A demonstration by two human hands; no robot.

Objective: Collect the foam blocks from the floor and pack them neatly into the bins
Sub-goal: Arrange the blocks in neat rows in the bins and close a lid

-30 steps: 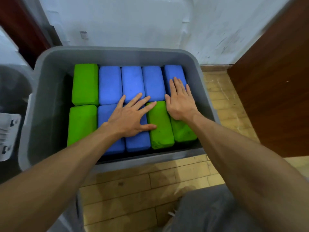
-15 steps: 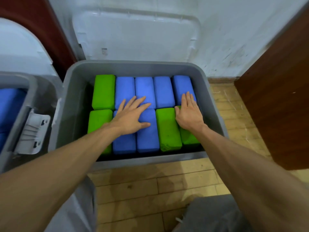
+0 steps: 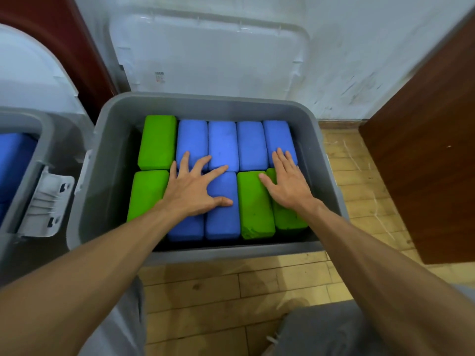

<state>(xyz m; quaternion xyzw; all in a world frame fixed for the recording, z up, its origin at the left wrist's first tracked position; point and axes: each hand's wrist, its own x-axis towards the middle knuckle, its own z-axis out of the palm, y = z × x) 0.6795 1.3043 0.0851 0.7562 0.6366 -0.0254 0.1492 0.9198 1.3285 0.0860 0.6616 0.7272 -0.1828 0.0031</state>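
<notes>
A grey bin [image 3: 113, 160] on the floor holds two tidy rows of foam blocks. The far row has a green block [image 3: 157, 141] at the left and several blue blocks [image 3: 250, 145] beside it. In the near row a green block [image 3: 146, 194] lies left, blue blocks [image 3: 222, 214] in the middle, green blocks [image 3: 254, 209] at the right. My left hand [image 3: 194, 191] lies flat, fingers spread, on the middle blue blocks. My right hand [image 3: 288, 181] rests flat on the right-hand green and blue blocks. Neither hand grips anything.
A second grey bin [image 3: 38, 140] with blue blocks inside and a white latch [image 3: 45, 201] stands at the left. A white lid [image 3: 205, 55] leans on the wall behind. A brown wooden panel [image 3: 424, 155] stands at the right. Wooden floor [image 3: 218, 299] lies in front.
The view has pulled back and swung left, bringing the left bin and the lid into sight. Both hands stay flat on the blocks, the left fingers spread a little wider.
</notes>
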